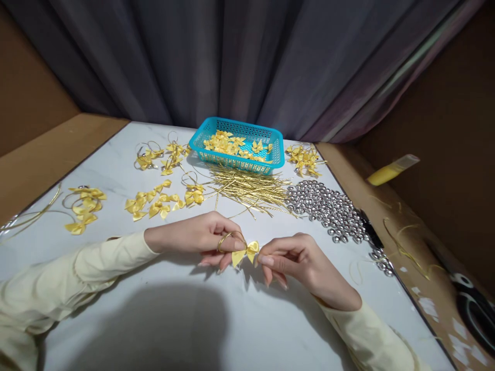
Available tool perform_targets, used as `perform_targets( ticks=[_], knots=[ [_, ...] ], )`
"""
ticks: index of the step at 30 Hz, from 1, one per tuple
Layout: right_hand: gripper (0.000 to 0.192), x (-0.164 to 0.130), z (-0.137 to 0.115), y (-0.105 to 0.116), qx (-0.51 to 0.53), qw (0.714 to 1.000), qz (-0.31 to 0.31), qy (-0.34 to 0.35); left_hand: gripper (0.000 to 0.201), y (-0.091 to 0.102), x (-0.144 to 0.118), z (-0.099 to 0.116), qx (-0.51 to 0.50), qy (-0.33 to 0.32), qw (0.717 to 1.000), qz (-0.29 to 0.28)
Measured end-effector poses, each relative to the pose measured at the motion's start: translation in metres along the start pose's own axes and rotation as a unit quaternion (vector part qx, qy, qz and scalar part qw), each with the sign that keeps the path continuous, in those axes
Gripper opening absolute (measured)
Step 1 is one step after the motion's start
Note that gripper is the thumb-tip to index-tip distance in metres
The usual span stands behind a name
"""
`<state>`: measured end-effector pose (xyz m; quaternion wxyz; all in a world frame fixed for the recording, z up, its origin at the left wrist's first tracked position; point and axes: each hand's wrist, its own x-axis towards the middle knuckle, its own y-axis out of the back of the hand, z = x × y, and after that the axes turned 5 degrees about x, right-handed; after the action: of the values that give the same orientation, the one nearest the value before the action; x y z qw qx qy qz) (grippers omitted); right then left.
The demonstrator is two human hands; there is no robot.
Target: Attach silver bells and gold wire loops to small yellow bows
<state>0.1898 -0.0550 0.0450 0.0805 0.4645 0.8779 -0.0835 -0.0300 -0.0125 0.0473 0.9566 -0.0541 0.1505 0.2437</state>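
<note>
My left hand (197,238) and my right hand (299,263) meet over the middle of the white table (185,319). Between their fingertips is a small yellow ribbon bow (245,252) with a loop of gold cord (230,240) curling up from it against my left fingers. Both hands pinch this piece, the left on the cord side, the right on the bow's right wing. Both sleeves are pale yellow.
A turquoise basket (236,144) holding yellow bows stands at the back. In front of it lie a pile of gold cords (247,188) and a heap of silver beads (328,208). Finished bows with loops (154,203) lie scattered left. Scissors (474,304) and a yellow cutter (390,171) rest on the right ledge.
</note>
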Motion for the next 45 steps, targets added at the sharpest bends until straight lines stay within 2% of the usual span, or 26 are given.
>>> perform_targets(
  ticks=[14, 23, 33, 45],
  knots=[
    [0.021, 0.002, 0.002, 0.0, 0.006, 1.0, -0.009, -0.002, 0.027, 0.0, 0.0, 0.0, -0.013, 0.007, 1.0, -0.008],
    [0.031, 0.005, -0.001, -0.007, -0.034, 0.999, 0.004, -0.016, 0.029, -0.003, 0.004, -0.006, -0.036, 0.001, 0.999, -0.019],
    [0.031, 0.004, 0.0, -0.005, -0.069, 0.997, 0.036, -0.018, 0.029, -0.005, -0.002, 0.006, 0.007, -0.014, 0.999, 0.037],
    [0.031, 0.005, 0.001, -0.013, -0.162, 0.983, 0.061, 0.058, 0.03, -0.006, 0.001, -0.001, 0.029, -0.009, 0.999, 0.032]
  ],
)
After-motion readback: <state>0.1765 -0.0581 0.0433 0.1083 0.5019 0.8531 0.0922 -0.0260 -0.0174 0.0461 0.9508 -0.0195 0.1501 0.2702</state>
